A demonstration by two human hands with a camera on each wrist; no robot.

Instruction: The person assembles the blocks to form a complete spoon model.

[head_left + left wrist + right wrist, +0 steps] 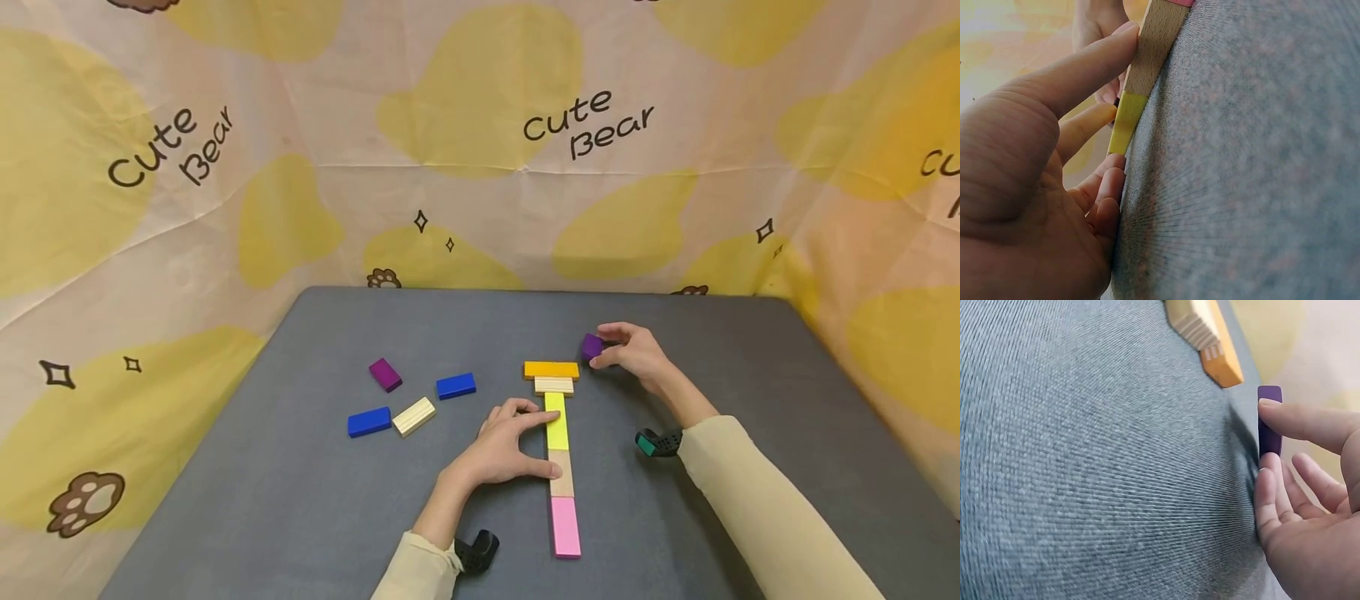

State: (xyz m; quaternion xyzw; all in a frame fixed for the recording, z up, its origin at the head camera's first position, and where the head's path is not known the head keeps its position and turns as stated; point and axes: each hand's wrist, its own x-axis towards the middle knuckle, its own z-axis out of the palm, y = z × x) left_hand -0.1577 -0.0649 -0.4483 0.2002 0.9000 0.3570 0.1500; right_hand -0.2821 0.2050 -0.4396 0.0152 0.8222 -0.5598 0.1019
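A line of blocks runs down the table: a pink block [566, 529], a plain wooden block [562, 485] and a yellow block [555, 435]. Across its far end lie a ridged pale block [553, 386] and an orange block [551, 370]. My left hand [495, 448] is spread beside the line, thumb touching the wooden block and index finger on the yellow one. Just right of the orange block, my right hand [637, 354] pinches a purple block [1269, 428] between thumb and fingers. In the right wrist view, a gap separates purple from orange.
To the left lie a magenta block [386, 375], two blue blocks [456, 386] and another ridged pale block [414, 417], set apart from the line. The grey table [300, 492] meets a patterned curtain [465, 200] at its back edge.
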